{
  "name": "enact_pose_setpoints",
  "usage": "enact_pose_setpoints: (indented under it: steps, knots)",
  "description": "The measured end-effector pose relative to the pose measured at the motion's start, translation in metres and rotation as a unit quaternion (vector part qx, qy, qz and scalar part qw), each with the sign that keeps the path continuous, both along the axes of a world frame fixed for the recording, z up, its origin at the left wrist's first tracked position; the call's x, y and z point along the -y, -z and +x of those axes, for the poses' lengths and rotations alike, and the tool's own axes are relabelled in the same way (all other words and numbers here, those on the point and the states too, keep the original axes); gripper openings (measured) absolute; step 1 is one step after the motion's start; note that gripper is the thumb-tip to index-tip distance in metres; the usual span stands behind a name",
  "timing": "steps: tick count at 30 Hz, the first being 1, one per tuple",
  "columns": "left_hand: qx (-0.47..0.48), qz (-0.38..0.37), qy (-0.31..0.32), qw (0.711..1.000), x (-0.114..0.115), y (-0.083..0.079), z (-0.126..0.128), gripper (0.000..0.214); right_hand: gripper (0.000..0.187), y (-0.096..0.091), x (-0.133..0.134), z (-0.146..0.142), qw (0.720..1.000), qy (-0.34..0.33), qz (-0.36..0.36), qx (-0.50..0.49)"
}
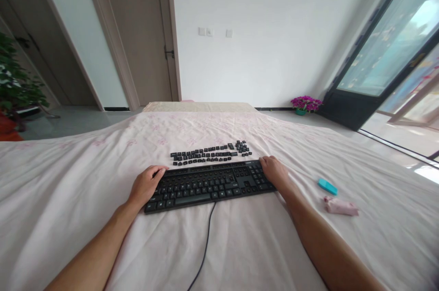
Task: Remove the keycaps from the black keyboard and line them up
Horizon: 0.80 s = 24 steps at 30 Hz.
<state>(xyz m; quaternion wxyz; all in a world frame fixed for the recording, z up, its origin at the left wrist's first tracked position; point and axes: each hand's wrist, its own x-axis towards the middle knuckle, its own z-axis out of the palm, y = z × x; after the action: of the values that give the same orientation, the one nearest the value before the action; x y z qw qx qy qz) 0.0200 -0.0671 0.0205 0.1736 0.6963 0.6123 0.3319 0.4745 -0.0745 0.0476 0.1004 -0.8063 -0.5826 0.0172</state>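
Note:
A black keyboard (209, 185) lies on a table covered with a pale pink cloth (240, 236), its cable trailing toward me. My left hand (146, 185) grips the keyboard's left end, fingers curled over the top edge. My right hand (274, 173) holds the right end in the same way. Just beyond the keyboard, several loose black keycaps (209, 153) lie in rows on the cloth, with a small heap at their right.
A teal object (327, 186) and a pink crumpled cloth (341, 206) lie to the right of the keyboard. A potted plant (15, 85) stands far left, purple flowers (306, 104) sit by the wall, and a glass door (387, 53) is at right.

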Motion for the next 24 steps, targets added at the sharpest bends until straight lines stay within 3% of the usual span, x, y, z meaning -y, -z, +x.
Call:
enact_pose_setpoints:
  steps: [13,24]
  knots:
    - [0.025,-0.006,0.005,1.000,0.001,-0.001,0.001,0.039,0.052,0.001,-0.001,0.002,1.000,0.008,0.006,-0.003]
    - [0.125,0.011,-0.021,0.992,0.007,-0.009,0.003,0.047,0.054,0.016,-0.014,0.017,1.000,-0.016,0.015,0.010]
